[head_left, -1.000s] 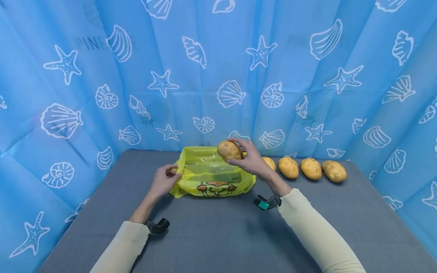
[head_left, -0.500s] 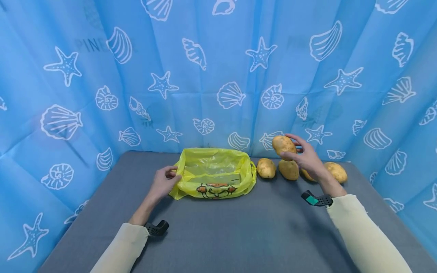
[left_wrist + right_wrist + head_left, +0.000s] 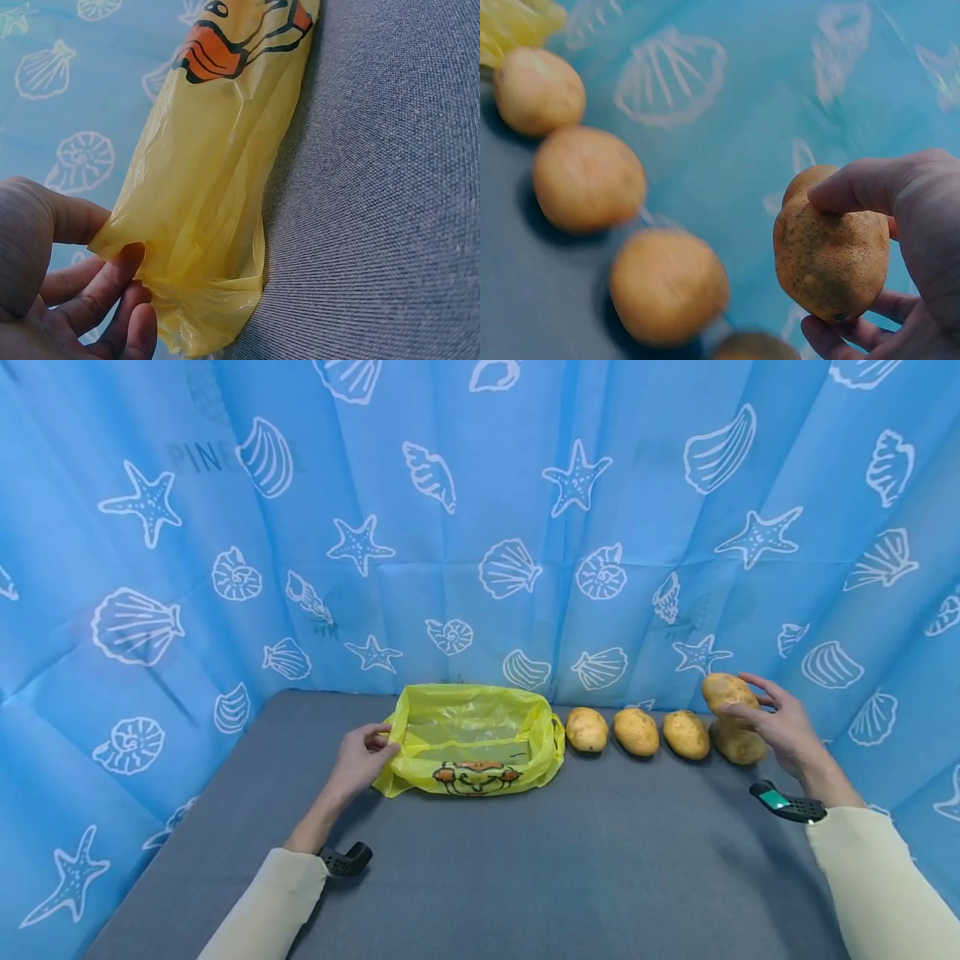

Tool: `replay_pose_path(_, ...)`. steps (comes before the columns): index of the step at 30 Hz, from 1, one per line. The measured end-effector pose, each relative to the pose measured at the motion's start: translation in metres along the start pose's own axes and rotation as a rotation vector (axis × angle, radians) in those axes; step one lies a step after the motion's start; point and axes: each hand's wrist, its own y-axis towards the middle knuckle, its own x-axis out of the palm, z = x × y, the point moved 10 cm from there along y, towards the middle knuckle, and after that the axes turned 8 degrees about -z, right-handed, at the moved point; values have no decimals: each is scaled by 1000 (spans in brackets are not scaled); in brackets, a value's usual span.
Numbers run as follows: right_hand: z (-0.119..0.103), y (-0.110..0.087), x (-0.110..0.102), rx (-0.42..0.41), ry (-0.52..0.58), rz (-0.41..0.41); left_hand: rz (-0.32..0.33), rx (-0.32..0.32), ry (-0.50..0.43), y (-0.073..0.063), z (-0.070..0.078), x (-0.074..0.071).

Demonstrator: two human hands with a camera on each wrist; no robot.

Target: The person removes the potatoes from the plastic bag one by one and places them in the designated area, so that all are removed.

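Note:
In the head view a yellow plastic bag (image 3: 472, 779) with a cartoon print stands with its mouth spread open near the table's back. My left hand (image 3: 360, 758) pinches the bag's left rim between thumb and finger, which the left wrist view shows close up. My right hand (image 3: 783, 722) grips a potato (image 3: 727, 693), holding it in the air over the rightmost potato (image 3: 738, 743) of the row. Thumb and fingers wrap the held potato (image 3: 832, 255) in the right wrist view.
Several potatoes lie in a row right of the bag, among them one beside the bag (image 3: 587, 730), a second (image 3: 636, 732) and a third (image 3: 686, 735). A blue shell-print curtain (image 3: 450, 527) hangs behind the grey table (image 3: 525, 877).
My right hand has carried the potato from over the bag to the right, along the row, to above its far end. My left hand has stayed at the bag's rim.

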Motion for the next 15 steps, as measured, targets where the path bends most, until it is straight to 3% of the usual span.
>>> replay_pose_path(8, 56, -15, -45, 123, 71, 96, -5, 3, -11, -1, 1, -1)
replay_pose_path(15, 97, -22, -53, 227, 104, 77, -9, -7, -1, -2, 3, -1)
